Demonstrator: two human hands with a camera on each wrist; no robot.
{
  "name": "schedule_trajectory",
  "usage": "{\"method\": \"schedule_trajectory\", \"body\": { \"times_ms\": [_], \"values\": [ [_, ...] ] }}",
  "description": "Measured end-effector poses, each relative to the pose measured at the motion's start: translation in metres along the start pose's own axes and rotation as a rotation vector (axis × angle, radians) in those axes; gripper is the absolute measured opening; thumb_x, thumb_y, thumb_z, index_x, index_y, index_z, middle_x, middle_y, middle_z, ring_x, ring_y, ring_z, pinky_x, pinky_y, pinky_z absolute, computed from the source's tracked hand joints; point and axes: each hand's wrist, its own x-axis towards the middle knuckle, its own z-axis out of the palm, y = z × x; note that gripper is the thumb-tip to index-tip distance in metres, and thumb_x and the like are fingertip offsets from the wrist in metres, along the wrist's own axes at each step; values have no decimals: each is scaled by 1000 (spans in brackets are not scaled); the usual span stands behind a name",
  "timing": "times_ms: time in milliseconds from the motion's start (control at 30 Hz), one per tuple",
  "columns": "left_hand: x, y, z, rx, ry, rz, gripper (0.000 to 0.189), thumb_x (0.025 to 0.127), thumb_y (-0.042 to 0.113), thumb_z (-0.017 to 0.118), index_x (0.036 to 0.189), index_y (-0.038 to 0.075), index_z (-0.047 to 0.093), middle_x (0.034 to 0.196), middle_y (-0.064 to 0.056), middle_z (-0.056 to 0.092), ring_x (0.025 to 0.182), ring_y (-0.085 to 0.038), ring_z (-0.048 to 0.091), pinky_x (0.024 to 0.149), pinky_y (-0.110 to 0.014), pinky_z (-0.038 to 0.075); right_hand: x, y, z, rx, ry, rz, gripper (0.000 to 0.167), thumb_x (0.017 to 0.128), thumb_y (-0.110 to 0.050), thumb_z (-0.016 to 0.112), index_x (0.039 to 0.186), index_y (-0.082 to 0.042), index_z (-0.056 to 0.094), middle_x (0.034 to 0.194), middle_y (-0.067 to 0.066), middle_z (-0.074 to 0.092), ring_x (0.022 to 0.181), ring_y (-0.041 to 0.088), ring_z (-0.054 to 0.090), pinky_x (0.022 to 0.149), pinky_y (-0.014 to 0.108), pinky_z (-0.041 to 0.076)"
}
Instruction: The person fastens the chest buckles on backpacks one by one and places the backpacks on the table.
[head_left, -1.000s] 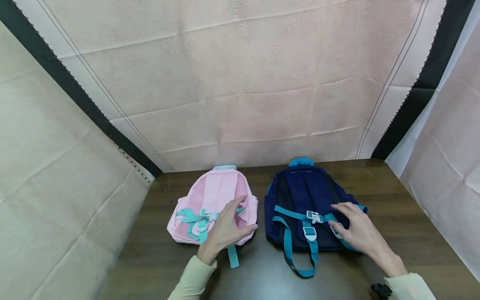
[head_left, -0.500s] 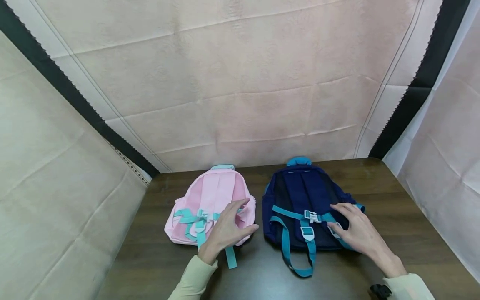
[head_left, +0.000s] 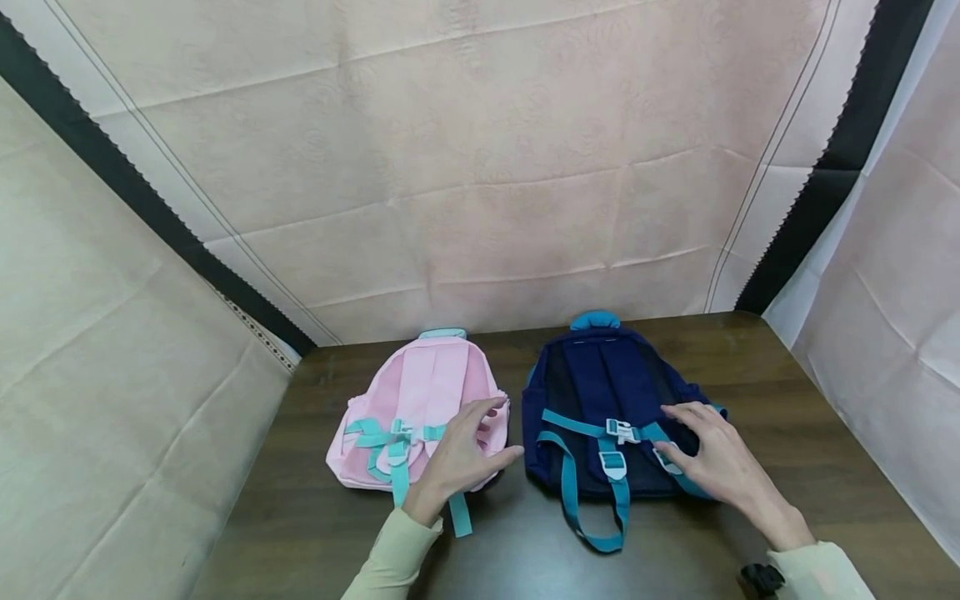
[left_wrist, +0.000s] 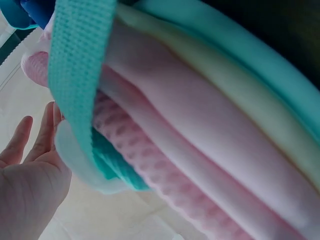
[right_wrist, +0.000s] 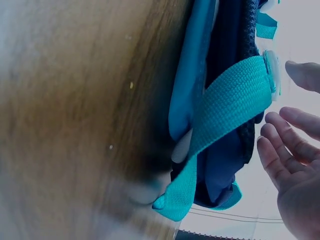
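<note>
A small pink backpack (head_left: pixel 431 379) with mint straps lies on the table, back panel up. My left hand (head_left: pixel 467 450) is over its lower right part, thumb spread from the fingers, holding nothing. In the left wrist view, that hand (left_wrist: pixel 35 175) shows beside a mint strap (left_wrist: pixel 80 75) and the pink fabric. To the right lies a navy backpack (head_left: pixel 600 375) with blue straps and a white buckle (head_left: pixel 624 432). Over its right side is my right hand (head_left: pixel 708 450), fingers loosely bent. The right wrist view shows this hand (right_wrist: pixel 295 155) apart from the teal strap (right_wrist: pixel 230 95).
Both bags lie on a dark wooden table (head_left: pixel 285 517), near its back edge. Pale fabric walls (head_left: pixel 480 167) with black trim enclose the back and sides. A strap loop (head_left: pixel 600 542) of the navy bag and a mint strap end (head_left: pixel 461 515) trail toward the front.
The head view has shifted slightly, so both bags appear a little further left. My left hand sits slightly further right over the pink backpack; the right hand keeps nearly the same pose.
</note>
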Motion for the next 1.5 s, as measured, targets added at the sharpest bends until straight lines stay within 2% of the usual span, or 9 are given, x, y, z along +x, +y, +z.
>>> {"method": "schedule_trajectory", "body": {
  "times_ms": [200,433,767,1100,1333,1500],
  "values": [
    [3,4,3,-15,-5,-8,75,91,45,83,156,17,58,154,-10,65,125,-30,70,109,-57,59,0,1,-2,-1,-26,22,56,87,-16,92,135,4,71,129,26,73,118,48,68,97,70,58],
    [4,8,6,3,-29,-8,74,92,48,81,155,16,58,160,-10,60,145,-34,59,118,-63,52,0,2,-3,-7,-59,46,53,88,-16,91,133,4,72,131,28,72,121,49,67,100,72,55],
    [6,12,12,-10,-46,-38,72,92,50,81,155,20,59,160,-10,60,147,-36,56,121,-66,48,1,1,-3,-16,-72,52,49,88,-15,90,130,5,73,130,28,72,120,49,67,101,72,55],
    [9,16,19,14,-62,-18,70,92,52,78,153,20,62,161,-8,61,151,-36,53,123,-67,45,2,0,-4,-18,-83,41,46,88,-13,90,128,4,74,128,25,73,116,45,68,100,69,58],
    [10,20,23,13,-90,-24,67,94,50,79,152,21,62,163,-11,58,153,-38,50,124,-68,43,3,0,-2,-1,-97,40,46,89,-13,90,128,4,75,128,24,73,117,44,69,100,68,58],
    [11,23,27,19,-102,-16,66,94,49,79,151,20,63,162,-12,59,152,-38,51,122,-68,46,2,0,-2,2,-87,23,45,89,-14,90,128,3,75,127,22,74,117,44,69,100,67,58]
  ]
}}
